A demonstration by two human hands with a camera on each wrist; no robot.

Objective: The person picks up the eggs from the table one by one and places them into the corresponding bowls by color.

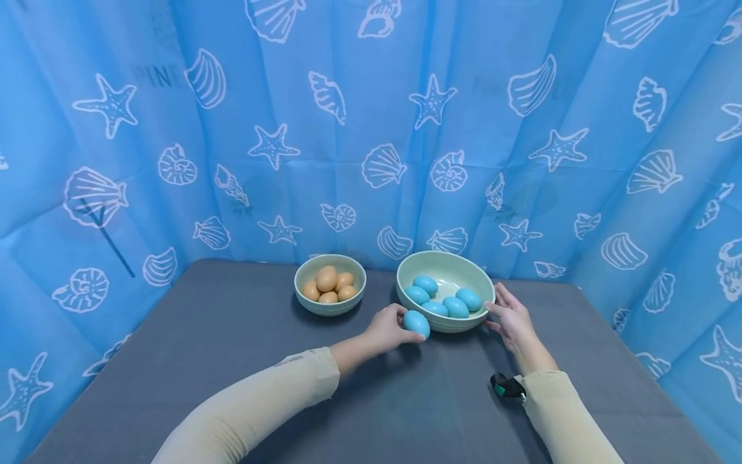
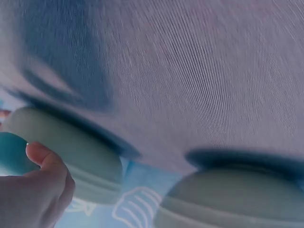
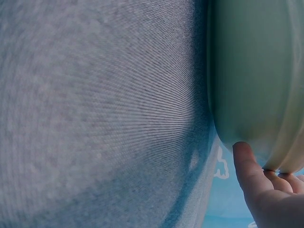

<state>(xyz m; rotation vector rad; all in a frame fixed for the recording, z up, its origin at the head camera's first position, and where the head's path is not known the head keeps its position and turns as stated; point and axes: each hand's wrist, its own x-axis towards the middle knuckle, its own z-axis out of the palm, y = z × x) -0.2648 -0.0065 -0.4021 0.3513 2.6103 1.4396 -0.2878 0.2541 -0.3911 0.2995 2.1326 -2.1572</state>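
Observation:
Between thumb and fingers, my left hand (image 1: 387, 327) pinches a blue egg (image 1: 416, 324), low at the front left of the large pale green bowl (image 1: 446, 324). The left wrist view shows the same egg (image 2: 13, 154) at its left edge, partly behind the thumb (image 2: 42, 154). Several blue eggs (image 1: 456, 307) lie inside the large bowl. At that bowl's right side, my right hand (image 1: 513, 322) holds the rim, with fingers also against the outer wall. In the right wrist view, fingertips (image 3: 243, 151) touch the bowl's wall (image 3: 251, 80).
A smaller pale green bowl (image 1: 330, 309) with several brown eggs (image 1: 326, 278) stands to the left of the large one. Grey cloth covers the table (image 1: 232, 316). A blue curtain (image 1: 348, 129) with shell prints hangs behind. A black strap (image 1: 506, 386) dangles at the right sleeve.

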